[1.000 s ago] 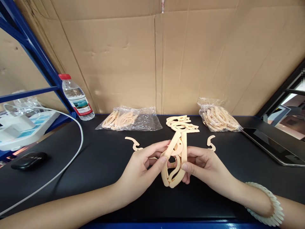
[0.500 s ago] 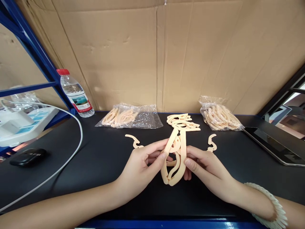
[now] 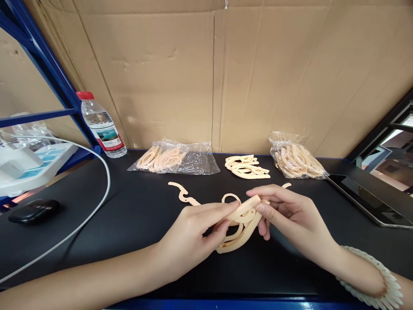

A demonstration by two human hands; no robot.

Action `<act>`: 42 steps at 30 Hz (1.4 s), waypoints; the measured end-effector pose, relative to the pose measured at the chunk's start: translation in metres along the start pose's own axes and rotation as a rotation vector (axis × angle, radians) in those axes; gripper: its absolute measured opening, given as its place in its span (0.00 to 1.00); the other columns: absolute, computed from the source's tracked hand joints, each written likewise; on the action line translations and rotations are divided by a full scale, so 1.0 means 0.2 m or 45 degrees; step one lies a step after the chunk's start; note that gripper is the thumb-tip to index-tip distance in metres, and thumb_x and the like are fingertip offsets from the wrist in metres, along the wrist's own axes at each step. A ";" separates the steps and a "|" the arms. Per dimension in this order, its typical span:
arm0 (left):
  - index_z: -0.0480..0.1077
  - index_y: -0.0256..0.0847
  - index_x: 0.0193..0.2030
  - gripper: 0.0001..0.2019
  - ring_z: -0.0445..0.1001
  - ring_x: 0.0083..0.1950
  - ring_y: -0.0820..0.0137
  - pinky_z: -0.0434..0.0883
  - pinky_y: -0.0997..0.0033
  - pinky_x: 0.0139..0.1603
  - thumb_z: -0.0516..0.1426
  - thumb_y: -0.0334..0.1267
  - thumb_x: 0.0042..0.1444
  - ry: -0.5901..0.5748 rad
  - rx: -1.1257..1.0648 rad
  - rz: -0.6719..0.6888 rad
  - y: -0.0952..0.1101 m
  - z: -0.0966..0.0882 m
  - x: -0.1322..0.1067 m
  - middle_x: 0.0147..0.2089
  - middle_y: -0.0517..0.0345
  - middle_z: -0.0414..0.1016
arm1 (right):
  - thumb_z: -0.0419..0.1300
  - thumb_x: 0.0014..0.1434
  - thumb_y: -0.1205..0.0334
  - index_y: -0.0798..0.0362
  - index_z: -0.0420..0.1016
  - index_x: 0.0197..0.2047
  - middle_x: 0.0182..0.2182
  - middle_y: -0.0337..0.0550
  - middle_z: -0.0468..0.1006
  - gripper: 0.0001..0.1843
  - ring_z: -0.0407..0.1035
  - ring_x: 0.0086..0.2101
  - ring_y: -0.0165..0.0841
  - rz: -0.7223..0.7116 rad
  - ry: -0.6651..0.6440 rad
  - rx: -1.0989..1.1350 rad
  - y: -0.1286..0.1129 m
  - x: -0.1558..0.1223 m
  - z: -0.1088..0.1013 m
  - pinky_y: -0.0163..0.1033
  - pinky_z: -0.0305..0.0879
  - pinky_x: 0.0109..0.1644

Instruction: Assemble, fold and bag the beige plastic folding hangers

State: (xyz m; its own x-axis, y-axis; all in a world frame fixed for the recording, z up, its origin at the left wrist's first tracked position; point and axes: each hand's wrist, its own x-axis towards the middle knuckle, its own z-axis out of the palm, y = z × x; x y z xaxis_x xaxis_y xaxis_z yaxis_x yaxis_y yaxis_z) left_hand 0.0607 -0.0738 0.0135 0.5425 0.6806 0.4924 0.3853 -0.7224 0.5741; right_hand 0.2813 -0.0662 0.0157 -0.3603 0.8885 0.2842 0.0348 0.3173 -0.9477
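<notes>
Between my two hands is a cream plastic folding hanger [image 3: 240, 246], its curved arms folded together and tilted. My left hand [image 3: 196, 226] pinches its left side with thumb and fingers. At its upper right end, my right hand [image 3: 290, 215] grips with the thumb in front and fingers behind. Behind my hands, another cream hanger lies on the table; its hooked arm [image 3: 179, 189] shows at left, a ring [image 3: 230, 196] in the middle and a tip [image 3: 286, 185] at right. The rest of it is hidden by my hands.
A small pile of folded hangers [image 3: 248, 170] lies at the back, between a clear bag of hangers [image 3: 161, 158] and a second bag [image 3: 298, 160]. A tablet [image 3: 371, 200] is at right. At left are a water bottle [image 3: 105, 129], a mouse [image 3: 34, 211] and a white cable [image 3: 105, 189].
The held hanger has turned from upright to leaning right. My right hand has moved up to its upper end, and my left hand's fingers have shifted over its side.
</notes>
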 end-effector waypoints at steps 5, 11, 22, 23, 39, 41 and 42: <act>0.71 0.43 0.57 0.17 0.79 0.43 0.72 0.74 0.77 0.45 0.53 0.29 0.63 0.028 0.013 -0.048 0.00 -0.01 0.00 0.49 0.57 0.80 | 0.61 0.63 0.58 0.51 0.74 0.43 0.22 0.34 0.75 0.07 0.71 0.19 0.26 0.055 0.001 0.080 -0.01 0.00 -0.01 0.29 0.69 0.22; 0.65 0.44 0.62 0.22 0.79 0.42 0.70 0.78 0.72 0.43 0.57 0.37 0.61 0.107 -0.296 -0.457 -0.04 -0.04 0.02 0.47 0.56 0.80 | 0.64 0.60 0.56 0.52 0.74 0.41 0.22 0.36 0.77 0.09 0.74 0.20 0.28 0.120 0.166 0.217 -0.01 0.06 -0.10 0.30 0.73 0.24; 0.66 0.42 0.57 0.19 0.79 0.41 0.66 0.79 0.64 0.40 0.57 0.41 0.59 0.180 -0.226 -0.574 -0.15 -0.10 0.04 0.52 0.50 0.76 | 0.71 0.47 0.53 0.54 0.71 0.33 0.23 0.40 0.76 0.17 0.75 0.24 0.31 0.326 0.462 -0.052 0.19 0.27 -0.41 0.34 0.74 0.28; 0.66 0.42 0.57 0.19 0.79 0.41 0.66 0.79 0.64 0.40 0.56 0.41 0.59 0.168 -0.224 -0.571 -0.15 -0.10 0.04 0.52 0.49 0.76 | 0.71 0.46 0.54 0.55 0.71 0.33 0.23 0.40 0.76 0.17 0.74 0.23 0.31 0.343 0.438 -0.102 0.20 0.27 -0.41 0.34 0.72 0.27; 0.69 0.42 0.53 0.15 0.77 0.40 0.69 0.78 0.69 0.38 0.54 0.38 0.60 0.045 -0.061 -0.501 -0.17 -0.12 0.02 0.49 0.52 0.76 | 0.58 0.57 0.58 0.53 0.76 0.31 0.29 0.44 0.80 0.09 0.69 0.31 0.35 0.088 0.125 -1.085 0.19 0.24 -0.39 0.40 0.62 0.37; 0.68 0.42 0.53 0.15 0.77 0.40 0.70 0.78 0.70 0.37 0.54 0.37 0.60 0.020 -0.045 -0.474 -0.16 -0.11 0.02 0.49 0.52 0.75 | 0.59 0.58 0.55 0.53 0.77 0.33 0.33 0.45 0.80 0.11 0.70 0.34 0.37 0.038 0.067 -1.109 0.18 0.23 -0.39 0.41 0.63 0.38; 0.68 0.42 0.53 0.15 0.76 0.40 0.70 0.77 0.71 0.37 0.54 0.36 0.60 0.012 -0.037 -0.460 -0.16 -0.11 0.02 0.49 0.52 0.75 | 0.60 0.58 0.53 0.53 0.77 0.36 0.36 0.46 0.80 0.12 0.71 0.36 0.38 -0.001 0.035 -1.127 0.17 0.22 -0.39 0.42 0.64 0.40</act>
State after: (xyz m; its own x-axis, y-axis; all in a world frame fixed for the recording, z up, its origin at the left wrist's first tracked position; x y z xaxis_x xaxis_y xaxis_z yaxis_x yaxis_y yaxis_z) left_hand 0.0342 -0.0456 0.0118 0.3680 0.8927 0.2602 0.5295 -0.4312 0.7306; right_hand 0.3396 0.0097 0.0066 -0.3387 0.8922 0.2989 0.7475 0.4480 -0.4904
